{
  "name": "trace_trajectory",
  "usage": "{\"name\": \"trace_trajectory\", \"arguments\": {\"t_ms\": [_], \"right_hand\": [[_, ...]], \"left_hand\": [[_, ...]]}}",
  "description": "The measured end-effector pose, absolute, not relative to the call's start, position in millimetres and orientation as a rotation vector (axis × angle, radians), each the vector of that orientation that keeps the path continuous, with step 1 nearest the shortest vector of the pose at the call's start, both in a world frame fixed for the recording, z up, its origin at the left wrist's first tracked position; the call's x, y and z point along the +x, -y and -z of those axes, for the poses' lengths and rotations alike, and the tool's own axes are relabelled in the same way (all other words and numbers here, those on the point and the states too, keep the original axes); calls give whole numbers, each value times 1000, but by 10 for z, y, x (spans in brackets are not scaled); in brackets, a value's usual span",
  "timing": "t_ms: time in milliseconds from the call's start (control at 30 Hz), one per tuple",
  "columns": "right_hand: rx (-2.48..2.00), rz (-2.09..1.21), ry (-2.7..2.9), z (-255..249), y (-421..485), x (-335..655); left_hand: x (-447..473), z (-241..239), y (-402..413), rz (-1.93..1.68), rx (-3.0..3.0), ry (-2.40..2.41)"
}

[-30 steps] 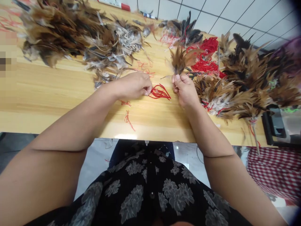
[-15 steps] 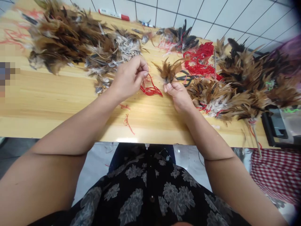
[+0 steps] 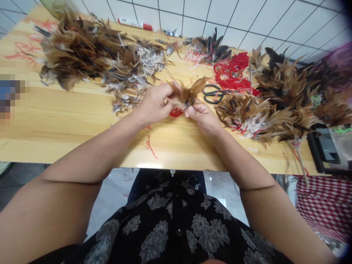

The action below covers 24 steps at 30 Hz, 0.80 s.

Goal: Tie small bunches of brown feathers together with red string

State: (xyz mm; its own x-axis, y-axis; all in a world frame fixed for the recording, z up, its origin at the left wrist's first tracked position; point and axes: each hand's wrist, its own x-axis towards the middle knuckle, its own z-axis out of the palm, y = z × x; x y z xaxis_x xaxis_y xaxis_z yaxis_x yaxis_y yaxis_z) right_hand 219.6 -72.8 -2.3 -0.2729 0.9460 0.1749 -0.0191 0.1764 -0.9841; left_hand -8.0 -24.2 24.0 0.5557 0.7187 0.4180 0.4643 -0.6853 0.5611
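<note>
A small bunch of brown feathers [image 3: 189, 94] stands upright between my hands. My right hand [image 3: 203, 116] pinches it at its pale lower end, thumb on top. My left hand [image 3: 156, 103] is closed just left of the bunch, its fingertips partly hidden by the feathers. Red string [image 3: 176, 112] shows below the left fingers, and its upper part is out of sight behind the hand and feathers. Black-handled scissors [image 3: 213, 94] lie on the table just beyond my right hand.
A large feather pile [image 3: 79, 51] lies at the left, more bundled feathers [image 3: 247, 113] at the right. Behind the scissors is a heap of red string [image 3: 232, 71]. A marker [image 3: 134, 24] rests by the tiled wall. A dark-framed tray [image 3: 316, 157] stands at the right table edge.
My hands have come together: the left moved right and slightly down, the right shifted left and slightly down with the feather bunch. The scissors' handles are now more exposed.
</note>
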Motion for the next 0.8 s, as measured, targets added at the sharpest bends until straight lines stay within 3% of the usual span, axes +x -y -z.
{"name": "trace_trajectory", "arguments": {"t_ms": [167, 667, 800], "right_hand": [[-1049, -1422, 1371, 1, 728, 2157], [-1148, -1306, 1295, -49, 595, 2365], [-1155, -1252, 1258, -144, 597, 2396]], "left_hand": [[-116, -346, 241, -902, 2351, -956], [-432, -310, -83, -821, 2369, -1210], [-458, -289, -140, -615, 2375, -1127]]}}
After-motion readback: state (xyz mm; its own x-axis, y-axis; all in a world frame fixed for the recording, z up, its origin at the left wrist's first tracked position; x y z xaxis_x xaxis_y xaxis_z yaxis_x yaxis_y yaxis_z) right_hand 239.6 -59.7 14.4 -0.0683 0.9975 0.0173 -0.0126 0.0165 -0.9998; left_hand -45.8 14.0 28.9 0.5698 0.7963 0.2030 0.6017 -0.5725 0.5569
